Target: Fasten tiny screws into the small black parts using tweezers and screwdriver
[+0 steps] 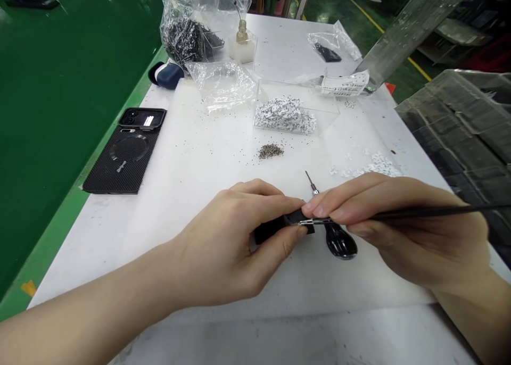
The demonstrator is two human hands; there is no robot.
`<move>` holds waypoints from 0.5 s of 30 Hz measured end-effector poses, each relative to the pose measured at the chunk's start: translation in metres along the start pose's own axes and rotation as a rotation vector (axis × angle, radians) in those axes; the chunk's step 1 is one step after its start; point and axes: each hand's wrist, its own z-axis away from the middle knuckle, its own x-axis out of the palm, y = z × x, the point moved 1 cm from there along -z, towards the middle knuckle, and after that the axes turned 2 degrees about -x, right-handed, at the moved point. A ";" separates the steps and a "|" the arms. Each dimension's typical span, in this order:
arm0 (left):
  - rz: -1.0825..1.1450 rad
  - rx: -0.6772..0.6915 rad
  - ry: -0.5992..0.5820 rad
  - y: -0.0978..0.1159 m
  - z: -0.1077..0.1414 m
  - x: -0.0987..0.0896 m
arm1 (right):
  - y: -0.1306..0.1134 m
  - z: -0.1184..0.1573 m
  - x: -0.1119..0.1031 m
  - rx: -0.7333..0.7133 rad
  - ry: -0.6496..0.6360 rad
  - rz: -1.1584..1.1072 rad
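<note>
My left hand (235, 242) is closed around a small black part (269, 231), pinching it between thumb and fingers; much of the part is hidden by the hand. In my right hand (399, 221) is a slim black tool (423, 213), held like a pen, its thin silvery tip touching or right beside the near edge of the part. The tool's exact kind cannot be made out. Between and partly beneath the hands lies a screwdriver (340, 241) with a glossy black handle, its metal shaft pointing away from me.
Beyond the hands are a pile of tiny screws (271, 151) and a clear tray (261, 123) of small white pieces. More white pieces (375, 165) lie loose at right. A phone (123, 157) lies at left. Behind stand a small bottle (241, 32) and a plastic bag (183, 35) of black parts.
</note>
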 end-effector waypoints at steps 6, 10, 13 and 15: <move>-0.003 -0.016 0.011 0.000 0.002 0.001 | 0.001 -0.002 0.003 -0.024 0.022 -0.021; -0.001 -0.012 0.009 0.000 0.002 0.001 | 0.001 -0.002 0.003 -0.037 0.017 -0.032; 0.008 -0.007 0.013 0.000 0.001 0.001 | 0.000 -0.003 0.002 -0.028 0.008 -0.030; 0.010 -0.005 0.014 0.000 0.001 0.001 | 0.000 -0.003 0.002 -0.021 0.008 -0.032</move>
